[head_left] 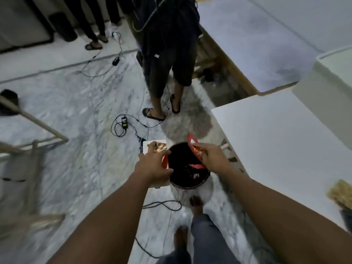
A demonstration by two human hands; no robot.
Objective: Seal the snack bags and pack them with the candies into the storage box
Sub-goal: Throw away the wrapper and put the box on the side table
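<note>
Red foil: in the head view, my right hand (211, 157) pinches a torn wrapper (193, 146) between thumb and curled fingertips, directly above the open bin (187, 186). I judge it is held there so the scrap drops straight in and not onto the floor. One red strip (196, 166) lies inside the bin.

My left hand (154, 166) grips a white pack (159, 146) with a biscuit picture, fingers curled round its edge. The pack hangs just left of the bin rim, above the floor. It is off to the side, I'd say, so only waste goes in. A bit of red (165, 162) shows under that hand, touching the pack. I cannot tell whether it is loose or part of the pack.

My judgement is that this is trash clearing, with sealing and packing not yet done.

Hard to make out:
- The bin's inside is dark, with only the strip and a few glints showing.
- My hand covers the lower part of the pack.
- A pale box shape (333, 77) on the table (276, 145) at right is cut off by the frame edge. It may be the storage box, but I'm not sure.
- No candies are in view.
- A tan bristly thing (341, 191) at the right edge is too blurred to name.
- Beyond the bin are a bystander's legs (167, 73) and cables (123, 124) on the floor.
</note>
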